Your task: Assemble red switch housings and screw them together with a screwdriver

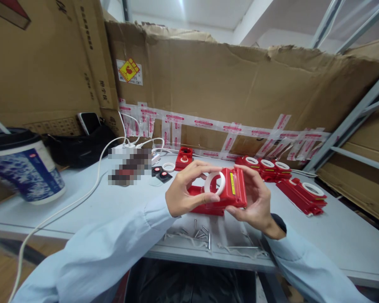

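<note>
Between my two hands is a red plastic housing (239, 189) with a yellow label, tilted above the front of the table. My left hand (189, 187) pinches a white ring (221, 185) against the housing's round opening. Whether the ring is seated in the opening I cannot tell. On the other side, my right hand (255, 198) grips the housing's right end, with the thumb underneath and the fingers behind. Below my hands, several metal screws (204, 232) lie near the table's front edge beside crumpled clear plastic bags (243, 250).
Several finished-looking red housings (267, 166) with white rings stand at the back right, another (303, 195) nearer. Behind my left hand are a red part (185, 158), a loose white ring (168, 167) and black pieces (161, 173). A cup (25, 168) and white cable (94, 185) occupy the left.
</note>
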The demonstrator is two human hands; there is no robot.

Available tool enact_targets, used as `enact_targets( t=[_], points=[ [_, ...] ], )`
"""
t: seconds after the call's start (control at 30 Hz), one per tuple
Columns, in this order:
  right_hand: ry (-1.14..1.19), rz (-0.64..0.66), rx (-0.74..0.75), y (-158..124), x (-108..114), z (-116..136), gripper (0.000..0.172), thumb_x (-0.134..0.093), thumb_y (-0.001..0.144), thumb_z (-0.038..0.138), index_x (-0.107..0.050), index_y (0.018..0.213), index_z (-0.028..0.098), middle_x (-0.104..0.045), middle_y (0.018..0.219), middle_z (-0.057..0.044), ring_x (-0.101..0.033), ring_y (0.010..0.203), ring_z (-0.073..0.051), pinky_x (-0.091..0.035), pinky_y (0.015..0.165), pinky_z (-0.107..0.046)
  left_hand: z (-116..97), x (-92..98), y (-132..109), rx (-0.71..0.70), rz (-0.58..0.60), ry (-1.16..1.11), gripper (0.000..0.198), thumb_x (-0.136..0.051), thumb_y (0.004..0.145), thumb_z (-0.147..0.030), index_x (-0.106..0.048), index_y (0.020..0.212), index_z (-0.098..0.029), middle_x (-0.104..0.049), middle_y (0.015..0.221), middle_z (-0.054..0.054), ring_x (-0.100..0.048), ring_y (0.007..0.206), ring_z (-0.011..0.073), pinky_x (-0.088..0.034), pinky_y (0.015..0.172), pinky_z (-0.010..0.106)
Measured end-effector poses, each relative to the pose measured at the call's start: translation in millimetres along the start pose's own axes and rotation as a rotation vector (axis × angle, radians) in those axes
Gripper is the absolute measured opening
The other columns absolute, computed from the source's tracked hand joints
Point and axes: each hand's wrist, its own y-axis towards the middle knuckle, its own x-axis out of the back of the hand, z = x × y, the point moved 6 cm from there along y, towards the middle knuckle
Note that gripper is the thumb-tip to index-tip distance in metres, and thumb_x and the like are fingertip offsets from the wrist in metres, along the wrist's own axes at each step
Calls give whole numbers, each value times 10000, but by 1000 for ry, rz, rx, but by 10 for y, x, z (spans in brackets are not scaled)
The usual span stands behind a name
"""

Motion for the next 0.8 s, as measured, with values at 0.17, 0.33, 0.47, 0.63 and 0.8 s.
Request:
enact_targets(
  t=[0.17, 0.33, 0.47, 0.63, 0.8],
  points=[
    [-43, -11, 12, -7, 13, 10, 778, -806, 553, 209, -449, 1244, 225, -584, 1193, -103, -593, 1082, -251, -490, 957, -380, -24, 8, -3, -16, -8, -20, 473, -729, 723, -291, -588, 1167, -209, -563, 1074, 83, -518, 1000, 197, -474, 804, 287],
    [-54, -9, 23, -2, 18, 13, 787, -813, 542, 209, -452, 1241, 227, -584, 1182, -95, -594, 1076, -242, -490, 954, -362, -22, 11, 11, -27, -16, -7, 484, -736, 714, -293, -590, 1168, -209, -561, 1073, 86, -521, 993, 202, -477, 805, 300],
    [-55, -8, 28, -1, 9, 15, 796, -818, 535, 209, -453, 1242, 227, -587, 1171, -92, -594, 1073, -238, -487, 956, -356, -17, 4, 10, -25, -12, -5, 496, -745, 705, -293, -591, 1170, -209, -563, 1076, 86, -521, 998, 204, -478, 806, 300],
    [-55, -3, 37, -6, -6, 36, 787, -817, 541, 226, -451, 1238, 225, -585, 1183, -99, -593, 1076, -245, -492, 952, -373, -23, 9, -6, -18, -13, 1, 500, -746, 704, -306, -591, 1172, -219, -566, 1081, 83, -519, 1007, 207, -481, 804, 302],
    [-52, 0, 44, -16, -5, 34, 800, -818, 533, 197, -452, 1244, 228, -585, 1183, -89, -592, 1078, -230, -489, 954, -342, -20, 9, -7, -19, -8, -3, 505, -753, 695, -301, -594, 1167, -215, -568, 1081, 84, -520, 1008, 206, -484, 806, 303]
  ],
)
